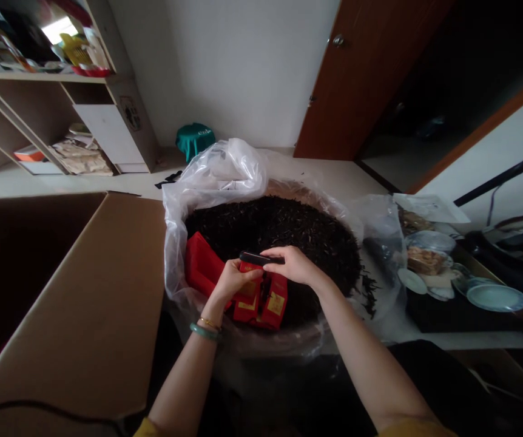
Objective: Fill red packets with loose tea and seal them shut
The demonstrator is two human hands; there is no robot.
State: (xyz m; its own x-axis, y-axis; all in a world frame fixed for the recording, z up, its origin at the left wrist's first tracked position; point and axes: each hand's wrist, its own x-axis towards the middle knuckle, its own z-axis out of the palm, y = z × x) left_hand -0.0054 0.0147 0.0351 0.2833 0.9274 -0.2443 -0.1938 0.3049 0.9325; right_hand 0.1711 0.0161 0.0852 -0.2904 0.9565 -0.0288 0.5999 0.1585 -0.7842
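Over a big clear plastic bag full of dark, thin, dry strips, my two hands are close together. My left hand is closed on a small red packet with gold lettering. The fingers of my right hand pinch a flat black bar-shaped object along the packet's top edge; its exact kind is unclear. Just below lie red boxes with gold labels, resting on the strips. A larger red piece leans at the bag's left side, partly behind my left hand.
An open cardboard box stands at the left. To the right, a low table holds plastic tubs and a pale lid. Behind are a shelf unit, a green-covered stool or bin and a brown door.
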